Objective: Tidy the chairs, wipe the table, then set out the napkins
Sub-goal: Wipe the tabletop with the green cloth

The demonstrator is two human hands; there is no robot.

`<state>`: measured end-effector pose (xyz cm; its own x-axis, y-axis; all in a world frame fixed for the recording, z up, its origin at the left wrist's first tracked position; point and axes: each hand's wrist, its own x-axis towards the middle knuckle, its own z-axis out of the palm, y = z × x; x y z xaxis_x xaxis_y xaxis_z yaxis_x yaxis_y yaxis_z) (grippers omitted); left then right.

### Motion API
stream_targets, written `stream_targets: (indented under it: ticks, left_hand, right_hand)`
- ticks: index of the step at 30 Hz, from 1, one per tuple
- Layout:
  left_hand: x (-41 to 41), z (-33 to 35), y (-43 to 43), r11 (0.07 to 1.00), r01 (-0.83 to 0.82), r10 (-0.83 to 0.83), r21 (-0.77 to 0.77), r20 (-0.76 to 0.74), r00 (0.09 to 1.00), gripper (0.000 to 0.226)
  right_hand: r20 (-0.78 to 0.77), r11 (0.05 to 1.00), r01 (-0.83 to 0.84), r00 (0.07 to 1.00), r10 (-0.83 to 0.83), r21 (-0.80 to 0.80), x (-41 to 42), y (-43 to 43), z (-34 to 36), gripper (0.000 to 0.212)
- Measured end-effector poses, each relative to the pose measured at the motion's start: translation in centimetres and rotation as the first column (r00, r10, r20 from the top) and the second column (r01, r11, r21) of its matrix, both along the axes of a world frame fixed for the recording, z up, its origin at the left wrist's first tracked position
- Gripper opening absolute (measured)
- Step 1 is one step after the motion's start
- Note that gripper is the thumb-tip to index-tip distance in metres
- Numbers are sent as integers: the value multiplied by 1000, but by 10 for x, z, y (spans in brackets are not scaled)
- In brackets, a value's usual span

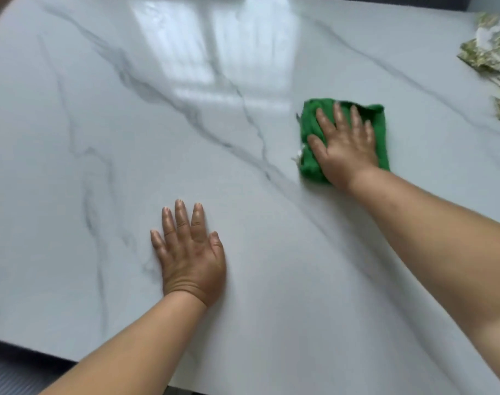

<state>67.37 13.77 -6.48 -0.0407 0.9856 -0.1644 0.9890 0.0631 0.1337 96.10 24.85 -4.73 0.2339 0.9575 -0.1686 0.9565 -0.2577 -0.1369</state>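
Wiping step: your right hand (344, 143) presses flat, fingers straight, on the green cloth (381, 138) mid-table (100, 138), left hand (190, 256) braced open on bare marble (napkins (492, 58) wait at far right edge), so sweep next.

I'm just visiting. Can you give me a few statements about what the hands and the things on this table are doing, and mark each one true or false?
1. The right hand presses flat on a green cloth. True.
2. The left hand grips a spray bottle. False: it lies flat on the bare table with fingers straight and holds nothing.
3. Patterned napkins lie at the far right of the table. True.
4. The green cloth hangs over the table's near edge. False: it lies wholly on the tabletop.
5. The napkins touch the green cloth. False: bare tabletop shows between them.
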Motion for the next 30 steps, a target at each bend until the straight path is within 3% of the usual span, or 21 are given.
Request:
stream_targets:
  ticks: [2,4,7,10,12,14,17,19,21,23,26,28,30]
  left_hand:
    - [0,-1,0,1000,6,-6,4,0,1000,71]
    - [-1,0,0,1000,4,-4,6,14,1000,71]
    - [0,1,0,1000,3,-3,4,17,1000,60]
    - [0,0,0,1000,-1,1,2,51,999,61]
    - [0,-2,1,1000,1,-1,9,54,999,61]
    - [-1,-4,1,1000,1,-2,15,54,999,62]
    - [-1,-6,1,1000,1,-2,16,50,999,62]
    - [-2,-6,1,1000,3,-4,20,50,999,61]
    - [-2,-7,1,1000,3,-4,26,54,999,60]
    - [-2,-6,1,1000,2,-4,31,61,998,60]
    - [-1,-7,3,999,2,-5,41,74,997,59]
    - [-2,-10,2,999,7,-10,46,77,997,59]
    - [-1,-12,3,998,12,-18,62,85,996,59]
  right_hand:
    - [-27,1000,-17,999,17,1,-35,34,-4,62]
    - [-40,987,-158,987,158,-2,-80,32,-5,61]
    - [-94,939,-341,935,343,40,-116,-33,0,59]
    - [-74,930,-364,927,367,52,-86,-134,4,59]
    - [-36,963,-268,962,269,20,-36,-184,6,61]
    - [7,997,-62,998,63,-36,14,-195,10,65]
    - [58,972,233,971,-231,-24,37,-153,5,65]
    - [45,961,278,960,-277,-7,12,-118,1,63]
    - [10,989,150,989,-150,-9,-32,-109,-2,64]
    - [-14,995,-103,995,103,-6,-77,-142,-1,65]
    - [-42,910,-414,910,413,-11,-88,-234,4,63]
    - [-29,905,-422,906,421,-45,-46,-280,9,63]
    - [40,975,-209,976,212,-71,6,-291,14,65]
